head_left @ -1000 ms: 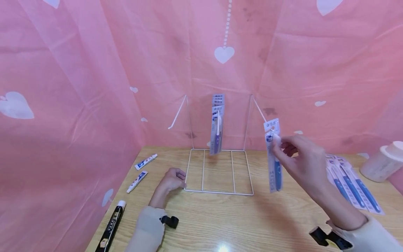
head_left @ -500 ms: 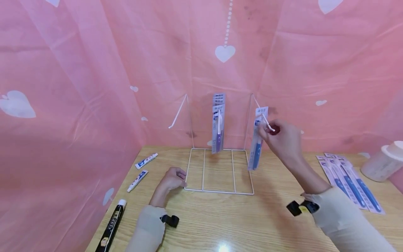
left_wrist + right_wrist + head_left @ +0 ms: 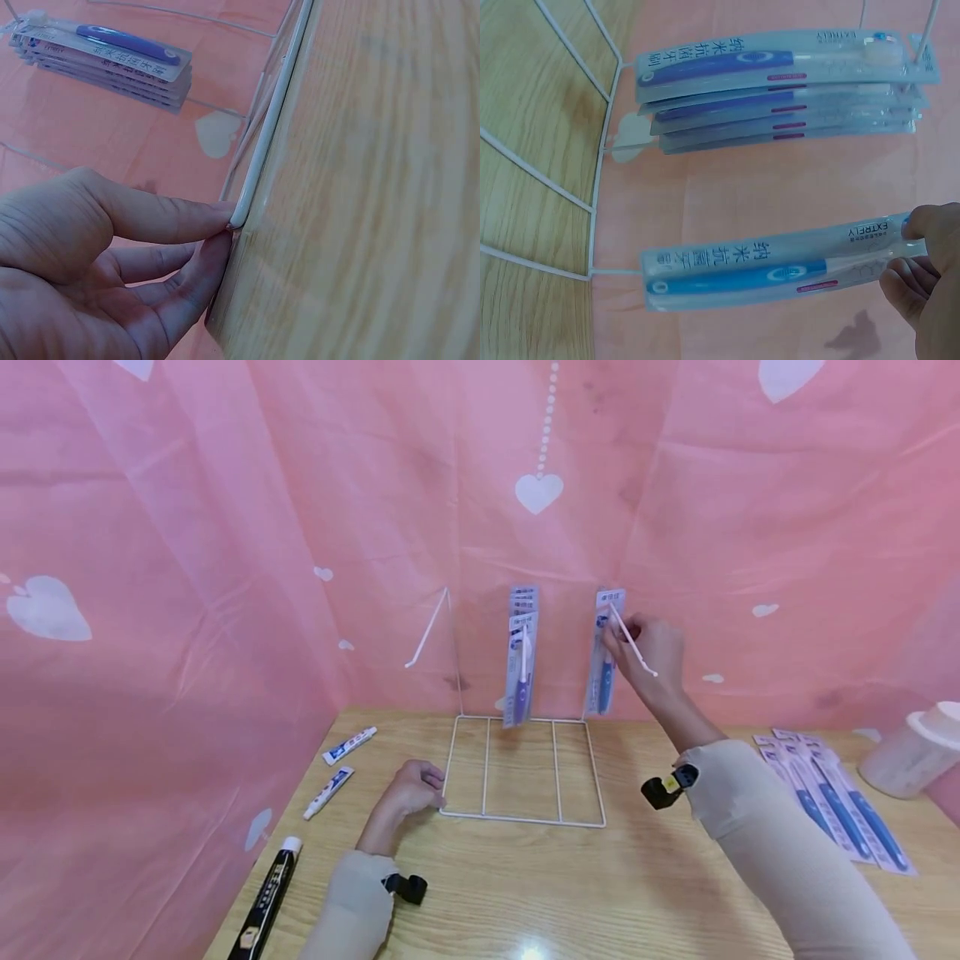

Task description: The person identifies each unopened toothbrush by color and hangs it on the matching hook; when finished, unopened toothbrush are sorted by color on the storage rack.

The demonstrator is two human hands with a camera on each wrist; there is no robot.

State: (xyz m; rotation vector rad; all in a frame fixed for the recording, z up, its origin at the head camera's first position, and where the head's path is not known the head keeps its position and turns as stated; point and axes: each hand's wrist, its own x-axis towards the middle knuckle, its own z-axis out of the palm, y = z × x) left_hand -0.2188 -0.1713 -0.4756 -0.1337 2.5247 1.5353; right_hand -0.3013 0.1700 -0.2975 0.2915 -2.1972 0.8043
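While the left hand (image 3: 408, 789) pinches the rack (image 3: 521, 768), the right hand (image 3: 651, 647) grips a toothbrush pack (image 3: 604, 652) beside hung packs (image 3: 520, 660).

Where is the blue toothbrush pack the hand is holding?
In the head view, the blue toothbrush pack hangs on the wire rack's right hook, pinched by the right hand, just right of the purple toothbrush packs on the middle hook.

Pretty much the whole backdrop is taken up by a pink cloth (image 3: 225, 527), hung as walls on three sides and printed with white hearts (image 3: 537, 492); a string of white dots is seen running down to the middle heart. Some creases and a few darker smudges can be made out on it. Underneath, a light wooden table (image 3: 525, 885) is laid out, with a bright glare spot caught near its front edge.
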